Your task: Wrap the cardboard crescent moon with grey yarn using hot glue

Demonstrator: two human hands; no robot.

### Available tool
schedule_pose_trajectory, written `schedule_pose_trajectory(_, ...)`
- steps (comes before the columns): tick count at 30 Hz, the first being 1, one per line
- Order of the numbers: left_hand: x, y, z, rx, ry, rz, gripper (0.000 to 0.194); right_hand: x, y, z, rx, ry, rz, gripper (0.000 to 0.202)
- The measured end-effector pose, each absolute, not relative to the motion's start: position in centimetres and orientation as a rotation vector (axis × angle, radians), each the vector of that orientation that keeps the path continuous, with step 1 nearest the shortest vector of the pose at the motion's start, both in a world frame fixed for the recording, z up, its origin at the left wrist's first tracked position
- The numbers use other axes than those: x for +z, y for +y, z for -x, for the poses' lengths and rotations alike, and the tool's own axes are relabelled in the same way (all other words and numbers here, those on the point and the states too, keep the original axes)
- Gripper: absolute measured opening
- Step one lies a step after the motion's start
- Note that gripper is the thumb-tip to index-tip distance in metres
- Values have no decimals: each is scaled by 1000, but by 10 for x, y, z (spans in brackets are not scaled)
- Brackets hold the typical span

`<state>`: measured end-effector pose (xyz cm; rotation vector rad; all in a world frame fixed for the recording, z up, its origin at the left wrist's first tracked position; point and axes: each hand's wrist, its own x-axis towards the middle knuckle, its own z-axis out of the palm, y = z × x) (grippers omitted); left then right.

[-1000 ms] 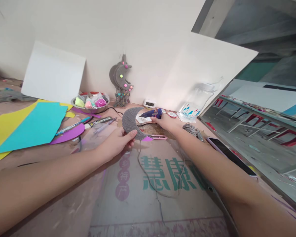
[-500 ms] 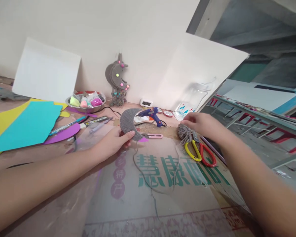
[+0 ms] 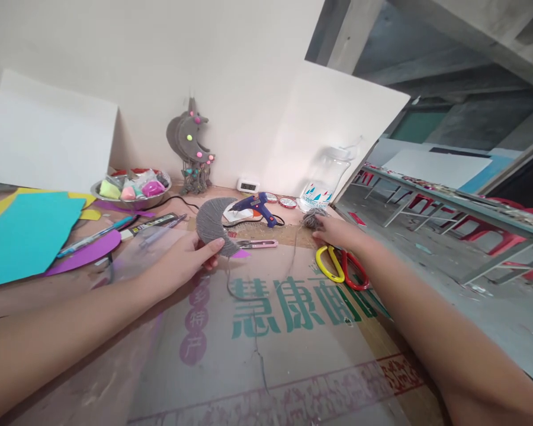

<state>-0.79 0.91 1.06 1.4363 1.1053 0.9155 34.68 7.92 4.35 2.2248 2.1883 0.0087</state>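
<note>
A crescent moon wrapped in grey yarn [image 3: 213,223] is pinched at its lower part by my left hand [image 3: 198,251], thumb on the front face. A small purple tip [image 3: 240,254] shows at its lower end. My right hand [image 3: 335,229] has its fingers closed on a ball of grey yarn [image 3: 313,219], partly hidden behind them. A loose grey strand [image 3: 235,296] hangs from the moon over the printed plastic sheet. Scissors with one yellow and one red handle [image 3: 343,269] lie just below my right hand, their blades hidden.
A blue glue gun [image 3: 260,208] and pink-handled thread snips [image 3: 260,244] lie beyond the moon. Left are a bowl of clay packets [image 3: 133,198], pens [image 3: 95,236] and coloured sheets [image 3: 31,236]. A clear jar [image 3: 322,180] and a hanging moon ornament [image 3: 190,145] stand at the back.
My right hand has taken hold of the yarn ball and shifted it off the scissors, away from me. The slack strand has been drawn along. The view has turned slightly right.
</note>
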Motion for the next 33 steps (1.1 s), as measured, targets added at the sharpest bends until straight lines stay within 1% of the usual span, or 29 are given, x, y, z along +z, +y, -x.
schedule_pose_trajectory(3,14,8,7,922,1115,-1456,32,47,81,-354,104,2124,-2315,54)
schedule_pose_trajectory(6,17,7,7,916,1131,-1479,32,62,74,-353,145,2139,-2326,44)
schedule_pose_trajectory(8,18,5,8,928,1136,-1503,30,75,64,-340,48,2224,-2237,37)
schedule_pose_trajectory(9,18,5,8,937,1127,-1508,29,80,58,-329,-87,2308,-2135,36)
schedule_pose_trajectory(11,16,5,8,952,1097,-1470,29,86,42,-299,-319,2513,-1890,37)
schedule_pose_trajectory(12,14,6,8,958,1088,-1430,31,87,34,-282,-353,2586,-1833,37)
schedule_pose_trajectory(13,11,7,8,968,1062,-1371,30,86,25,-265,-356,2625,-1788,39)
schedule_pose_trajectory(15,5,9,7,1001,1014,-1262,29,78,8,-234,-235,2743,-1758,41)
schedule_pose_trajectory(19,-4,16,10,1087,948,-1239,28,47,-15,-195,-16,2919,-1615,50)
schedule_pose_trajectory(22,-5,19,12,1092,973,-1335,28,24,-22,-182,-43,3076,-1412,51)
schedule_pose_trajectory(23,-5,20,12,1086,982,-1375,27,19,-24,-180,-90,3126,-1364,47)
schedule_pose_trajectory(27,-1,18,14,1049,1019,-1530,28,9,-26,-173,-255,3283,-1268,19)
schedule_pose_trajectory(30,3,15,14,993,1056,-1606,32,13,-26,-175,-306,3371,-1301,15)
schedule_pose_trajectory(33,8,11,12,939,1075,-1591,28,19,-24,-180,-375,3448,-1459,15)
